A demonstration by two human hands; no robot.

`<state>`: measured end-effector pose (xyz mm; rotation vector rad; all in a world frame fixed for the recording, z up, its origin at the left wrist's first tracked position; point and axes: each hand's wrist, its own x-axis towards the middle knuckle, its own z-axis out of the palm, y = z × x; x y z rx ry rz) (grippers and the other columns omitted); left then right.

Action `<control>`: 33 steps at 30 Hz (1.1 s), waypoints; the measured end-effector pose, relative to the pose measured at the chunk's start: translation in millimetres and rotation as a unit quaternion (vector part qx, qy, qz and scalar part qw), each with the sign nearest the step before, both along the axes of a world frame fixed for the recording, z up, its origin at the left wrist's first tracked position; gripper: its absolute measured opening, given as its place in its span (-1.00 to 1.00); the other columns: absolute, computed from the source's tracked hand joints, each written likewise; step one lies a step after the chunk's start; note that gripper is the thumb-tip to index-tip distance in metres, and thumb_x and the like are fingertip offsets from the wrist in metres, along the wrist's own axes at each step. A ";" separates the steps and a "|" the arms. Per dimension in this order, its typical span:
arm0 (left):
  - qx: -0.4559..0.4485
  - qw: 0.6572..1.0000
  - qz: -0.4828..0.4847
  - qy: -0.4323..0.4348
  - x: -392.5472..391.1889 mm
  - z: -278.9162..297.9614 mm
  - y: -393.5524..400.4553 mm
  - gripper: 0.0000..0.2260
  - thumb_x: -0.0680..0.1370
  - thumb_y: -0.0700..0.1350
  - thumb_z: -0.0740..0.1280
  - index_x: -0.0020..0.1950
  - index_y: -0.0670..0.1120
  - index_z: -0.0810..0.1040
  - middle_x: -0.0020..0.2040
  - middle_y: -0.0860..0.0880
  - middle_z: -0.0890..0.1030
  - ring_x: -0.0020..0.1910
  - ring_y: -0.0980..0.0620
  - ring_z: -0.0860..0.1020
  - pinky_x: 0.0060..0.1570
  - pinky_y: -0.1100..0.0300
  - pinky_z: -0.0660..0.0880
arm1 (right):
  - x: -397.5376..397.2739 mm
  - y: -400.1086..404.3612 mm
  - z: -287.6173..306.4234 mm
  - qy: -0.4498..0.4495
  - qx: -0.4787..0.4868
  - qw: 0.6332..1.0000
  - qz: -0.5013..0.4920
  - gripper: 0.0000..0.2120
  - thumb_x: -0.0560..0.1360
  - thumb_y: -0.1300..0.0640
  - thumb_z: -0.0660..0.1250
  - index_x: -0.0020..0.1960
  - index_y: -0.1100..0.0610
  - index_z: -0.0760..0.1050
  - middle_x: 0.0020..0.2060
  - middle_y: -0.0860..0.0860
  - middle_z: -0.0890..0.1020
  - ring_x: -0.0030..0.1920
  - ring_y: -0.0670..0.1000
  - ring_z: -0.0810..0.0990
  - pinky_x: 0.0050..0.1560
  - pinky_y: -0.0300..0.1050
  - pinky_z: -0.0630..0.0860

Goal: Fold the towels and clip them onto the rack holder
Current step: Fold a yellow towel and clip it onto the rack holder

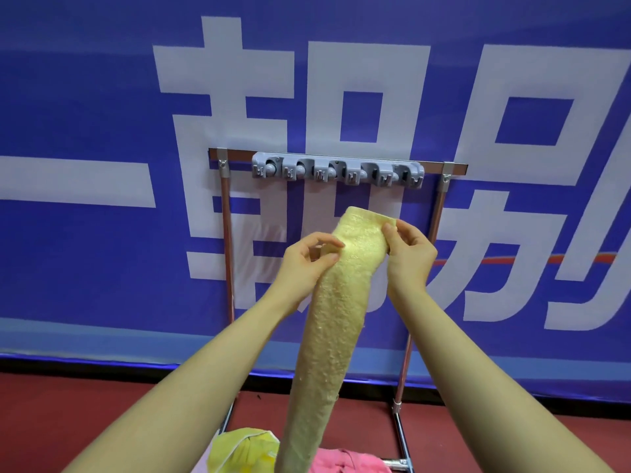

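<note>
- Grip, left hand [309, 259]: thumb and forefinger pinch the left edge of the pale yellow towel [333, 322] near its top; the other fingers curl loosely behind.
- Grip, right hand [408, 249]: fingertips pinch the towel's upper right corner, thumb in front, fingers wrapped behind the cloth.
- Towel: folded into a long narrow strip and held upright between the two hands, in front of the rack and below the grey clip holder [338, 171], not touching it. Its top edge stands just under the holder's row of clips; its lower end runs out of the frame at the bottom.
- Hidden or cut off: the right hand's fingers behind the towel are out of sight; the towel covers the middle of the rack's lower part; both forearms are cut off at the bottom corners.
- Hard to make out: whether any clip on the holder is open or closed cannot be told.
- Pose: both forearms reach forward and upward, converging on the towel's top; the left wrist is bent slightly inward, the right hand sits a little higher than the left.
- Rack [444, 186]: a metal frame of copper-coloured tubes standing on the red floor [85, 404], with the holder fixed to its top bar, before a blue banner [85, 97] with large white characters.
- At the bottom edge lie a bright yellow towel [244, 448] and a pink towel [348, 461], both partly cut off.
</note>
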<state>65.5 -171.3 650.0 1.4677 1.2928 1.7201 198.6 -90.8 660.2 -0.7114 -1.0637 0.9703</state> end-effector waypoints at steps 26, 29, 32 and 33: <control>0.011 0.982 0.123 -0.141 -35.3 34.1 29.7 -0.60 0.51 -0.32 0.33 0.35 -0.13 0.46 0.43 -0.15 0.36 0.36 -0.03 0.40 0.31 0.03 0.41 | -18.0 -15.2 -55.5 -0.181 -0.027 0.946 0.268 -0.59 0.42 0.25 0.46 0.04 0.12 0.24 -0.24 0.08 0.59 -0.12 0.03 0.60 -0.11 -0.33 0.47; 0.010 0.984 0.113 -0.139 -37.2 35.9 34.4 -0.56 0.50 -0.34 0.34 0.37 -0.12 0.44 0.46 -0.16 0.32 0.39 -0.03 0.37 0.31 0.03 0.42 | -16.0 -16.3 -50.8 -0.196 0.019 0.958 0.209 -0.70 0.42 0.25 0.47 -0.03 0.16 0.35 -0.26 0.06 0.53 -0.23 -0.03 0.54 -0.21 -0.35 0.48; 0.011 0.986 0.099 -0.136 -37.2 37.9 37.5 -0.54 0.50 -0.36 0.33 0.39 -0.13 0.41 0.46 -0.16 0.31 0.41 -0.05 0.34 0.32 0.01 0.41 | -14.5 -15.3 -46.9 -0.228 0.044 0.953 0.193 -0.81 0.41 0.22 0.48 -0.08 0.16 0.47 -0.25 0.00 0.54 -0.21 -0.07 0.52 -0.19 -0.34 0.49; 0.012 0.986 0.095 -0.136 -36.7 38.3 38.3 -0.53 0.50 -0.37 0.33 0.39 -0.13 0.41 0.46 -0.16 0.31 0.41 -0.05 0.33 0.32 0.00 0.41 | -14.8 -15.5 -45.6 -0.231 0.046 0.953 0.192 -0.85 0.42 0.23 0.46 -0.11 0.16 0.49 -0.25 0.01 0.55 -0.21 -0.08 0.53 -0.18 -0.33 0.50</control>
